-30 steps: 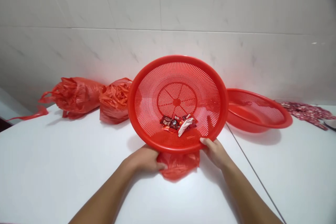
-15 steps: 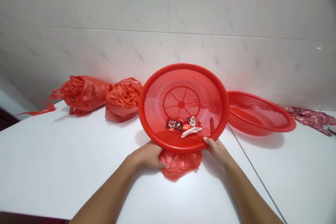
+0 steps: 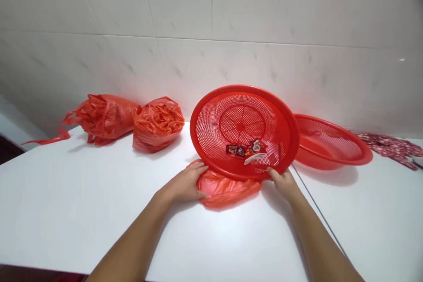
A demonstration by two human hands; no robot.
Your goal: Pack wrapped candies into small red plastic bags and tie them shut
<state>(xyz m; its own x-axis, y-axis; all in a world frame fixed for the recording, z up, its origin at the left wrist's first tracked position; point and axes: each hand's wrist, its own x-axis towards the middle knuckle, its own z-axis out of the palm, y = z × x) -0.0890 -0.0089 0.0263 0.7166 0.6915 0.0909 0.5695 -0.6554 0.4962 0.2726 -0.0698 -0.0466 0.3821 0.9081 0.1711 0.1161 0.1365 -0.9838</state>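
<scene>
A round red perforated plastic basket [image 3: 211, 128] stands tilted on its edge, its inside facing me. Several small candy wrappers [image 3: 243, 150] and a white wrapper [image 3: 255, 158] lie low inside it. Under its near rim, a crumpled red plastic bag [image 3: 228, 189] lies on the table. My right hand [image 3: 284, 184] grips the basket's lower right rim. My left hand [image 3: 185, 183] rests on the bag's left part, fingers extended, just beside the rim.
Two bundles of red plastic bags [image 3: 104, 120] [image 3: 157, 125] lie at the back left against the tiled wall. A second red basket [image 3: 330, 143] sits behind the first on the right, near a red patterned cloth [image 3: 388, 145]. A seam crosses the white table [image 3: 82, 194].
The basket has shifted right and leans further back. My left hand has left the rim and now lies on the bag, which has spread leftward. The wrappers have slid within the basket.
</scene>
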